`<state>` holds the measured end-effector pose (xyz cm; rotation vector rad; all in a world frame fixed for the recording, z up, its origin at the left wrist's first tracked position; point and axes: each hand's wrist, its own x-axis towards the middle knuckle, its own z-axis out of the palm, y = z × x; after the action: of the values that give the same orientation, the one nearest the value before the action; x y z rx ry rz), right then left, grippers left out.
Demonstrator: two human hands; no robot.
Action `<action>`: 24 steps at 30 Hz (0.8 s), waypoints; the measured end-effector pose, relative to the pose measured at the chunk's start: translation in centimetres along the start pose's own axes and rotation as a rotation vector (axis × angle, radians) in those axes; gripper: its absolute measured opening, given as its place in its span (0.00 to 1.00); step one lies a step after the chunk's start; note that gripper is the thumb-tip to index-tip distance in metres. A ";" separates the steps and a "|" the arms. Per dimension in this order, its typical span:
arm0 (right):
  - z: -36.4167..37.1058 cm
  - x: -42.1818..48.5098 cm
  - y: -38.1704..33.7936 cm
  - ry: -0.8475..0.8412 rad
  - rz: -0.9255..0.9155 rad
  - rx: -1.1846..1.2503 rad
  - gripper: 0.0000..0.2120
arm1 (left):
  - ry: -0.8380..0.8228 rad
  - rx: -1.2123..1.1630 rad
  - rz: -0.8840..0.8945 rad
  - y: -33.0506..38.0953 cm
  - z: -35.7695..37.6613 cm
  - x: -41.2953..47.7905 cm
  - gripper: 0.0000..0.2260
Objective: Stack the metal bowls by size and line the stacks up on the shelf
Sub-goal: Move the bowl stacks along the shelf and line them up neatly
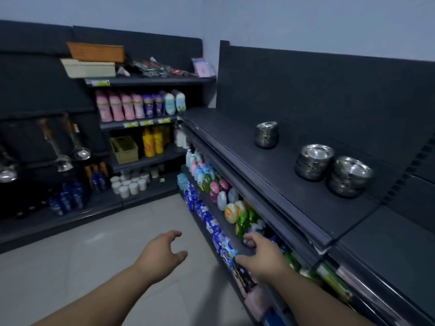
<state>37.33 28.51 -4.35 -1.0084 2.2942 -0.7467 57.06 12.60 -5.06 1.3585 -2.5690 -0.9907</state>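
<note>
Three stacks of metal bowls stand on the dark top shelf [270,184] on my right. The smallest stack [266,134] is farthest back and apart from the others. A medium stack [313,162] and a larger stack [350,177] sit close together, nearly touching. My left hand [162,252] hovers low over the floor, fingers apart, holding nothing. My right hand [261,255] is also empty with fingers spread, in front of the lower shelves, well below the bowls.
Lower shelves on the right hold colourful bottles [219,187] and blue packets [207,217]. A corner shelving unit on the left carries pink bottles [120,105], yellow bottles [153,142], a basket [124,149], white cups [131,183] and hanging ladles [70,147]. Grey tiled floor [94,243] lies below.
</note>
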 end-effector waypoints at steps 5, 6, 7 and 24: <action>-2.9 9.2 -0.6 0.057 -0.074 -0.052 0.27 | 0.050 0.054 0.034 2.9 -1.4 8.4 0.27; -3.8 11.3 -0.5 0.081 -0.090 -0.081 0.25 | 0.064 0.064 0.049 4.0 -1.6 10.4 0.27; -5.0 13.4 -0.5 0.095 -0.088 -0.101 0.25 | 0.075 0.065 0.063 5.1 -1.8 12.5 0.27; -19.0 38.5 1.7 0.326 0.124 -0.110 0.35 | -0.044 0.032 0.316 21.3 -1.7 44.6 0.29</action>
<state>1.59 4.81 -0.95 -0.8302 2.6762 -0.7884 15.37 -13.72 -1.65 0.9033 -2.7260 -0.9349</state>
